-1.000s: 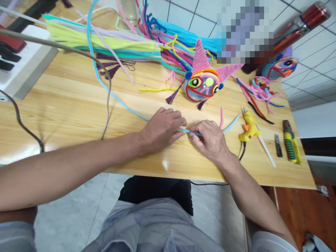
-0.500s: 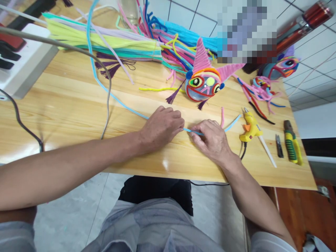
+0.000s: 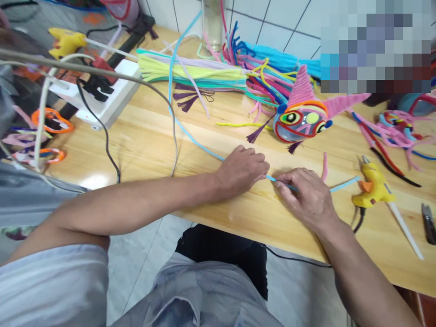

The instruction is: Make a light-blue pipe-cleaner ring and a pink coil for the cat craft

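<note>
The blue strip [image 3: 271,178] runs across the middle of the wooden table [image 3: 146,141], where the left hand [image 3: 240,171] has its fingers folded closed over it, and the right hand [image 3: 306,195], at about 3 o'clock from the left one, pinches it between thumb and forefinger, with no opening left. From the short piece between both hands, its long part goes toward 10 o'clock, while its other end comes out past the right hand, just beside the yellow glue gun [image 3: 373,186]. The decorated head with pink horns [image 3: 299,122] stands at 1 o'clock.

L hand [image 3: 241,171], R hand [image 3: 308,194] — curled
</note>
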The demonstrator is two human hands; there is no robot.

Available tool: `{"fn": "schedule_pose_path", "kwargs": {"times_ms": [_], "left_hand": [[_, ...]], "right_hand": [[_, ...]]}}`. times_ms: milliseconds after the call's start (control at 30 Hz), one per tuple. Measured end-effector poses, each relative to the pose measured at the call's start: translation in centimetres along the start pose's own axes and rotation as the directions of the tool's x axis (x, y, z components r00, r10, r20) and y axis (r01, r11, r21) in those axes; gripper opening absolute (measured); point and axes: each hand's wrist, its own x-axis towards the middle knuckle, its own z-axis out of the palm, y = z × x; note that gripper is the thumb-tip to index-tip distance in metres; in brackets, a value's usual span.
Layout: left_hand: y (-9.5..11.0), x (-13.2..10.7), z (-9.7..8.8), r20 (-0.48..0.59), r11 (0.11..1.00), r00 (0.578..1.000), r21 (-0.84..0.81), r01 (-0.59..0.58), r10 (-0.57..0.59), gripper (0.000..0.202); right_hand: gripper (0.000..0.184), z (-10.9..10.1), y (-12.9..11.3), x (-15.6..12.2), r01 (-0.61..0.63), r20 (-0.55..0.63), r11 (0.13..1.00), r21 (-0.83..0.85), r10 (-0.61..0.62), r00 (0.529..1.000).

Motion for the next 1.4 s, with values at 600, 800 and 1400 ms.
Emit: {"fn": "schedule_pose_path", "kwargs": {"times_ms": [600, 800, 1400], "left_hand": [[0.0, -0.3, -0.3, -0.015, 0.997, 1.0, 0.074, 0.022, -0.021, 0.03], [0.0, -0.1, -0.4, 0.042, 0.998, 0.998, 0.032, 0.05, -0.051, 0.024], [-0.2, 0.0, -1.1, 0.073, 0.996, 0.996, -0.065, 0.062, -0.058, 0.017]], "right_hand": [[0.011, 0.0, 0.6, -0.3, -0.054, 0.003, 0.998, 0.025, 0.054, 0.999], [0.008, 0.1, 0.7, -0.4, -0.052, 0.015, 0.999, 0.018, 0.052, 0.999], [0.005, 0.3, 0.7, -0.2, 0.022, -0.009, 0.999, -0.026, -0.022, 1.0]]}}
